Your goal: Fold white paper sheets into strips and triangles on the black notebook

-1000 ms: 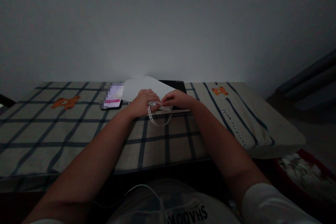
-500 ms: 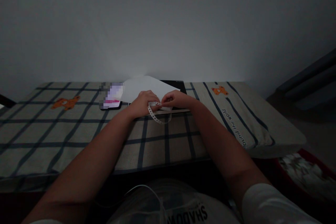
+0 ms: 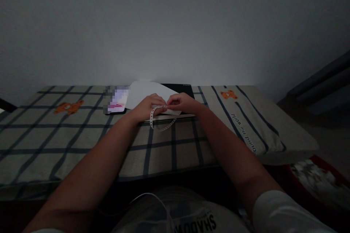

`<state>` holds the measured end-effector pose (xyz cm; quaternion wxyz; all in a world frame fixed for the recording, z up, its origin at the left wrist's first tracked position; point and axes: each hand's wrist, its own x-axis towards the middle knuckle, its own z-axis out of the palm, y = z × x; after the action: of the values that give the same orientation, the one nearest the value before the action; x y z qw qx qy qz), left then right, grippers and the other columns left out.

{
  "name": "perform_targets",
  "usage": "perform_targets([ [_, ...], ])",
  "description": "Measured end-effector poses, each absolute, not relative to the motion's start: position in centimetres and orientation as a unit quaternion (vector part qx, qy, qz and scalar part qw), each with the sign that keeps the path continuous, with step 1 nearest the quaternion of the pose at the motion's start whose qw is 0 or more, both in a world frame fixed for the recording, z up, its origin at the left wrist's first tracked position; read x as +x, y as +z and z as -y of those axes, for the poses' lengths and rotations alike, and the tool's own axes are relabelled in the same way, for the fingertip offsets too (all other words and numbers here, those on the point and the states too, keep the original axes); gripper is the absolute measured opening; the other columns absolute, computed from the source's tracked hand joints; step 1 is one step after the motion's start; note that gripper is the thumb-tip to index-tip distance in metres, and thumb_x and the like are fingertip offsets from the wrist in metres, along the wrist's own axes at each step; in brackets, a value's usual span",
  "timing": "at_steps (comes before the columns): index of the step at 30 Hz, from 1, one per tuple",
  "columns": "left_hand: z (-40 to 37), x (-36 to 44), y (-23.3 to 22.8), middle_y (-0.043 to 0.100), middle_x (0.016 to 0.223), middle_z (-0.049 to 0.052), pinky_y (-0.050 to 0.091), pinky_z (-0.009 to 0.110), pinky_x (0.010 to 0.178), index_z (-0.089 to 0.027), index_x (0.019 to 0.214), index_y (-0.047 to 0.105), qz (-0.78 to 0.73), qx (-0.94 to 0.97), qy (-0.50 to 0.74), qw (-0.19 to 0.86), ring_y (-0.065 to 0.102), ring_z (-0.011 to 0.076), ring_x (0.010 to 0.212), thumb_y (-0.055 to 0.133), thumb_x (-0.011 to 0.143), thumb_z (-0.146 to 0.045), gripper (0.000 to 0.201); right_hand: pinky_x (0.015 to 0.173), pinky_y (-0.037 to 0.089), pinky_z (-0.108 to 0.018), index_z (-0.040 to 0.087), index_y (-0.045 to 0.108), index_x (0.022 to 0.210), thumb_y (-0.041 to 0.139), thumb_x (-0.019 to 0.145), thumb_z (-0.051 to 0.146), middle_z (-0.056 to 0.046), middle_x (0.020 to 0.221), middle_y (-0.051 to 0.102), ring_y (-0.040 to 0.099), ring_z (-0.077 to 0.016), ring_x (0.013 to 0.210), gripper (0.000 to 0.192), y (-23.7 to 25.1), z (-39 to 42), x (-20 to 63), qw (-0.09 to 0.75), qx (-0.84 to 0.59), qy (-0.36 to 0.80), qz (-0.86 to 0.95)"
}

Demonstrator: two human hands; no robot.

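Perforated strip (image 3: 157, 119) was pinched between left hand (image 3: 149, 106) and right hand (image 3: 182, 102) (partly torn from white sheet (image 3: 142, 93)); its tail hung loose.

The hands (image 3: 164, 103) meet over the desk (image 3: 82, 134). A phone (image 3: 117, 101) lies just left of them, a paper sheet (image 3: 142, 93) behind them, a perforated strip (image 3: 161, 125) hanging before them.
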<state>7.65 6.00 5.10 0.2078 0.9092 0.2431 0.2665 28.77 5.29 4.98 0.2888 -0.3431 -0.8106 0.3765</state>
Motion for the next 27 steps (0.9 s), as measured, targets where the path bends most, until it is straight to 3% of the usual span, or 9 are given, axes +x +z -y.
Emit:
perform_targets([
  [7,-5.99,7.69,5.18,0.070,0.077,0.005,0.046,0.035,0.079,-0.021,0.073,0.071,-0.245,0.915,0.258,0.190,0.060,0.0166,0.077,0.056,0.084,-0.037,0.025,0.070,0.040,-0.027,0.013,0.071,0.086,0.067,0.074,0.040,-0.004,0.080,0.067,0.054,-0.0129,0.074,0.029,4.88,-5.73,29.34,0.252,-0.365,0.427,0.789],
  [18,-5.94,7.91,5.03,0.071,0.078,0.005,0.046,0.034,0.077,-0.020,0.079,0.071,-0.254,0.917,0.272,0.146,0.061,0.0164,0.076,0.060,0.082,-0.040,0.023,0.066,0.039,-0.026,0.013,0.073,0.089,0.070,0.072,0.043,-0.003,0.079,0.066,0.053,-0.0123,0.072,0.035,5.38,-5.45,29.72,0.229,-0.393,0.440,0.774],
  [27,-6.05,8.03,4.61,0.070,0.075,0.004,0.045,0.032,0.073,-0.021,0.077,0.072,-0.257,0.922,0.257,0.132,0.060,0.0168,0.074,0.062,0.079,-0.037,0.019,0.060,0.038,-0.024,0.013,0.070,0.088,0.067,0.075,0.035,0.000,0.071,0.061,0.050,-0.0098,0.063,0.026,5.39,-5.46,29.67,0.169,-0.401,0.455,0.777],
])
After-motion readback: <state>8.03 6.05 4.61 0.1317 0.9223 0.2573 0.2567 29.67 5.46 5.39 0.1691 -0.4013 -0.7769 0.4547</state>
